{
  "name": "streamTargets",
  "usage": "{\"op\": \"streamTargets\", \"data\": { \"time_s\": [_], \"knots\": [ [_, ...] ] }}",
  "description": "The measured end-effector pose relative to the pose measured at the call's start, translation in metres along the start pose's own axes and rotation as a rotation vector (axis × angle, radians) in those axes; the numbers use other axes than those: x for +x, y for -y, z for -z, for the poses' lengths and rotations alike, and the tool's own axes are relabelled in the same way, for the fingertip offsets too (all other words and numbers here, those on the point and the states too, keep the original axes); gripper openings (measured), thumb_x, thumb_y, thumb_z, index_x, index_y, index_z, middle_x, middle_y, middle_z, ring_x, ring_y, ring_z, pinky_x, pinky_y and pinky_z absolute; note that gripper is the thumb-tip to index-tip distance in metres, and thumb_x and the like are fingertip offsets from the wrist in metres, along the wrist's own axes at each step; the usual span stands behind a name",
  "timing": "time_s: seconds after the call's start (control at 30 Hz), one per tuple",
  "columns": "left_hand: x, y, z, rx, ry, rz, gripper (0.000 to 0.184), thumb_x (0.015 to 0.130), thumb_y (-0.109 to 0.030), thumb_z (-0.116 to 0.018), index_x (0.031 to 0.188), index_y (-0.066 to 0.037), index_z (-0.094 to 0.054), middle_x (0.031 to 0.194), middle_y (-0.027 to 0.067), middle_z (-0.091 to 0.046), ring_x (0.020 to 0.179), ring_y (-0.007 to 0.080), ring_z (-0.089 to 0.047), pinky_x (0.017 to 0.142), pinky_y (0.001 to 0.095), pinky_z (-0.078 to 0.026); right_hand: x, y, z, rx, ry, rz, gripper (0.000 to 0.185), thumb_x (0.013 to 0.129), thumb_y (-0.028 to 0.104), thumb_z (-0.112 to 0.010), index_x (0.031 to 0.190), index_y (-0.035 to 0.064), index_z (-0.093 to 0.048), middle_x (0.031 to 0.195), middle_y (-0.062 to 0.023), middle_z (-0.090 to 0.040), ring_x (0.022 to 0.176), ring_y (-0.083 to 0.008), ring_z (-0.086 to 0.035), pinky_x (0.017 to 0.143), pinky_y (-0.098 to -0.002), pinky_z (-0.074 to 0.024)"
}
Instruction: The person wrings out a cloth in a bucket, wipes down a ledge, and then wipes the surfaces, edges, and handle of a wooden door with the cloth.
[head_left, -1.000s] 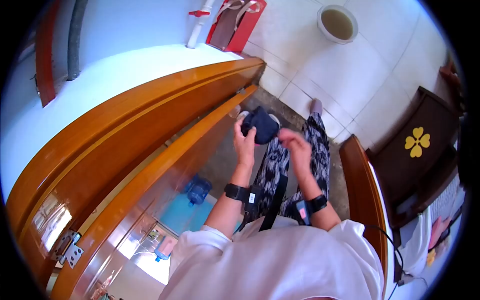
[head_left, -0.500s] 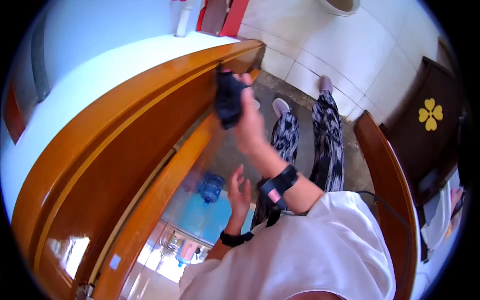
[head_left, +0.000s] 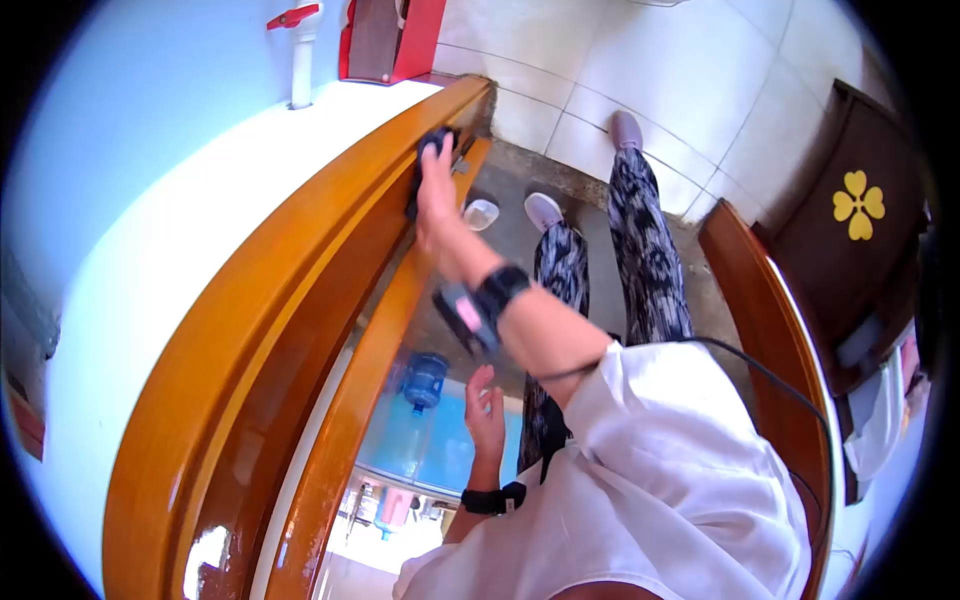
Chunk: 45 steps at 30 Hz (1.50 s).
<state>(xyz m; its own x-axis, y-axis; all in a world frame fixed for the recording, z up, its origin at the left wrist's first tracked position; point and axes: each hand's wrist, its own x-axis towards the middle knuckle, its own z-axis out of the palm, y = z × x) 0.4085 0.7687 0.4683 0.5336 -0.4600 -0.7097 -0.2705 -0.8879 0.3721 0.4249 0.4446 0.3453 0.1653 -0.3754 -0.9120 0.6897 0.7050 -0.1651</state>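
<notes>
The person's right hand point(head_left: 436, 195) reaches across to the left side of the scene and lies over a dark cloth point(head_left: 433, 137) at the far end of a brown wooden door frame point(head_left: 300, 255). The cloth shows beyond the fingertips and along the hand's left side, against the wood. The fingers are fairly straight over it; the thumb is hidden, so one cannot tell whether they pinch the cloth or only press it flat.

The left hand point(head_left: 486, 415) is raised near the body, its fingers loosely spread and curved, with nothing visible in it. It is nearest the glossy door point(head_left: 375, 350), in whose surface a blue water bottle point(head_left: 426, 378) shows.

The step in hand appears to be holding the cloth to the frame at full reach. By judgement, the next move calls for even pressure through the right palm, with fingers kept clear of the gap between frame and door.

Beyond the frame, at far left, are a red bag point(head_left: 410, 45) and a white pipe point(head_left: 302, 75); to the right stands dark furniture point(head_left: 800, 240) bearing a yellow clover point(head_left: 858, 205).
</notes>
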Motion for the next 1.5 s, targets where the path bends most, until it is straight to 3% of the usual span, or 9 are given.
{"op": "streamTargets", "data": {
  "time_s": [0.07,0.13,0.37,0.57,0.73,0.83,1.17,1.37,1.5],
  "knots": [
    [0.000,-0.007,-0.017,0.091,-0.025,0.080,0.040,0.087,-0.011,-0.060,0.124,-0.001,-0.049,0.112,0.0152,-0.059,0.104,0.0252,-0.057,0.087,0.0358,-0.045,-0.031,-0.023,0.005,-0.057,0.128,0.035,0.070,0.098,0.042,-0.035,0.148,0.0114,0.003,0.155,-0.0123,0.001,0.142,-0.0282,-0.004,0.115,-0.0375,-0.0077],
    [0.006,-0.022,-0.027,0.344,0.213,-0.407,0.037,0.088,-0.010,-0.058,0.123,0.000,-0.050,0.111,0.0146,-0.060,0.103,0.0274,-0.058,0.091,0.0398,-0.043,-0.075,-0.021,-0.002,-0.326,0.200,0.186,0.065,0.099,0.034,-0.031,0.147,0.0075,0.003,0.154,-0.0159,0.005,0.142,-0.0300,0.000,0.115,-0.0380,-0.0044],
    [0.013,-0.058,-0.065,-0.271,0.096,0.180,0.034,0.092,-0.009,-0.054,0.124,0.001,-0.048,0.118,0.0115,-0.058,0.109,0.0214,-0.054,0.094,0.0323,-0.041,0.046,-0.024,0.023,-0.637,0.127,0.701,0.043,0.096,0.019,-0.036,0.137,0.0058,-0.032,0.145,-0.0199,-0.025,0.138,-0.0352,-0.019,0.113,-0.0405,-0.0158],
    [0.036,-0.057,-0.078,-0.098,0.202,0.136,0.035,0.093,-0.007,-0.051,0.126,0.002,-0.045,0.119,0.0107,-0.056,0.105,0.0192,-0.056,0.088,0.0298,-0.045,0.097,0.008,0.032,-0.642,0.231,0.524,0.024,0.086,0.013,-0.048,0.107,0.0020,-0.055,0.112,-0.0163,-0.054,0.115,-0.0355,-0.046,0.103,-0.0425,-0.0326],
    [0.048,-0.016,-0.079,-0.011,0.192,-0.165,0.031,0.083,-0.012,-0.063,0.112,-0.001,-0.058,0.104,0.0116,-0.064,0.098,0.0169,-0.060,0.083,0.0301,-0.047,-0.023,0.036,-0.003,-0.750,0.494,0.923,0.027,0.081,0.013,-0.053,0.107,0.0064,-0.057,0.117,-0.0140,-0.054,0.117,-0.0314,-0.046,0.104,-0.0475,-0.0303],
    [0.064,-0.021,-0.078,0.003,0.206,-0.151,0.036,0.083,-0.008,-0.063,0.117,-0.001,-0.055,0.111,0.0115,-0.061,0.104,0.0196,-0.057,0.089,0.0314,-0.044,0.015,0.037,0.002,-0.648,0.764,0.910,0.027,0.081,0.016,-0.053,0.107,0.0077,-0.057,0.114,-0.0135,-0.057,0.115,-0.0293,-0.048,0.103,-0.0480,-0.0297],
    [0.135,-0.039,-0.163,-0.401,0.246,0.142,0.037,0.089,0.002,-0.051,0.126,-0.001,-0.045,0.121,0.0123,-0.055,0.114,0.0213,-0.053,0.095,0.0314,-0.042,0.265,-0.012,0.110,-0.798,0.384,0.406,0.038,0.088,0.017,-0.047,0.123,0.0029,-0.049,0.123,-0.0171,-0.052,0.117,-0.0337,-0.048,0.100,-0.0354,-0.0360],
    [0.178,-0.019,-0.224,-0.119,0.445,0.116,0.038,0.089,0.001,-0.051,0.127,-0.003,-0.045,0.114,0.0113,-0.058,0.102,0.0244,-0.060,0.088,0.0357,-0.047,0.228,-0.004,0.108,-0.884,0.576,0.769,0.037,0.088,0.020,-0.049,0.122,0.0051,-0.050,0.123,-0.0154,-0.051,0.119,-0.0325,-0.045,0.102,-0.0360,-0.0347],
    [0.213,-0.024,-0.271,-0.650,0.323,0.200,0.036,0.091,0.001,-0.048,0.127,-0.002,-0.044,0.120,0.0119,-0.056,0.110,0.0221,-0.057,0.094,0.0326,-0.043,0.336,-0.011,0.129,-0.730,0.469,0.397,0.035,0.089,0.022,-0.050,0.116,0.0011,-0.055,0.108,-0.0114,-0.061,0.099,-0.0216,-0.057,0.088,-0.0293,-0.0430]
  ]
}}
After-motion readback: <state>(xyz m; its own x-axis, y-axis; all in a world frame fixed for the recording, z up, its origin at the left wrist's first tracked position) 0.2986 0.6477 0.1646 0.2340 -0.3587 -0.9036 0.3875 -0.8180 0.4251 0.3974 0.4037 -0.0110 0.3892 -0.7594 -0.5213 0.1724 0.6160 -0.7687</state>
